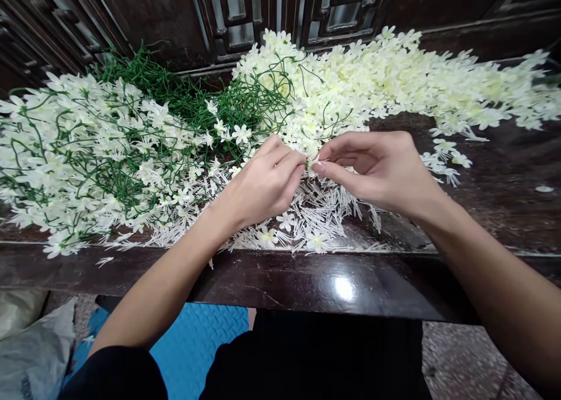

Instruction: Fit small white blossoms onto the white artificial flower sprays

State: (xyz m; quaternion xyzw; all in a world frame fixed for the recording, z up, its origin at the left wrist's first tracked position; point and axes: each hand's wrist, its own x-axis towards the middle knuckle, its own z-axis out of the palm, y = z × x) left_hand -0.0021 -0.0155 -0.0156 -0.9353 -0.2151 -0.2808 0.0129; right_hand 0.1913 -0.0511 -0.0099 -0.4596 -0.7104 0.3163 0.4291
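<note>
mid-frame, the left hand [268,179] and right hand [380,167] clamp their grips on a tiny white-and-green piece [310,161], above loose thin white sticks [326,206].

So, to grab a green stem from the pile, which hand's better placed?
Left hand, likely: it's nearer the green stems, while the right hand sits farther off to the right. Both seem to pinch a small piece, though, so the left may have to let go first.

Dark wooden bench [504,180] under white flowers [377,84], green stems [249,102], white strands [326,213]
</note>
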